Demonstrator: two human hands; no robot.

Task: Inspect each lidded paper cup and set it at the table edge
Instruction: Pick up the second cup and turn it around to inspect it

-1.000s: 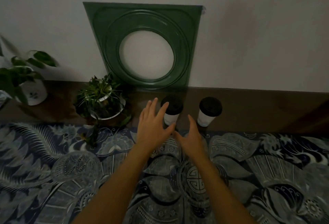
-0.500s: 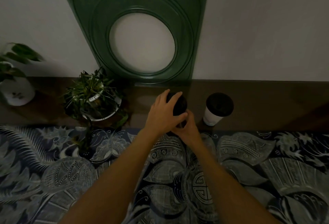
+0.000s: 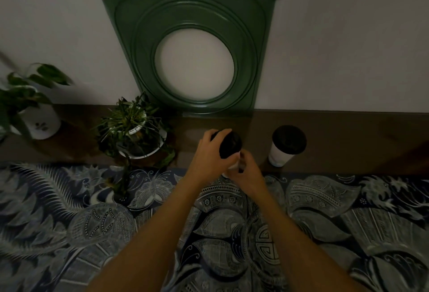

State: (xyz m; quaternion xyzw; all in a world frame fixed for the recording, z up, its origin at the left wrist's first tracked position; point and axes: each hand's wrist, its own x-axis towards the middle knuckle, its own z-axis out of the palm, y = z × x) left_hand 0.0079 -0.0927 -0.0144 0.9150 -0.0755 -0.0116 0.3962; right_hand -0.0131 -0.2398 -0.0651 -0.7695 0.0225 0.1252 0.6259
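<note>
From the camera on my head, I see both my hands meeting at one cup (image 3: 231,146) that stands near the far edge of the table (image 3: 348,138), on the bare dark strip just beyond the patterned cloth (image 3: 325,210). My left hand (image 3: 212,154) wraps the cup from the left, its fingers (image 3: 219,134) curled over the black lid and clamped on it. My right hand (image 3: 248,174) comes in low from the near side, its fingers closed on the white lower part of the same cup, though most of that wall is hidden behind my hands. A second cup (image 3: 286,146), white with a black lid, stands upright to the right of the first, apart from it and untouched, on the same bare strip. Toward the far left of the table sits a small plant (image 3: 133,126) in a white pot, and a leafier plant (image 3: 27,105) stands at the left edge. A green square frame (image 3: 192,24) with a round opening leans against the wall behind the cups.
</note>
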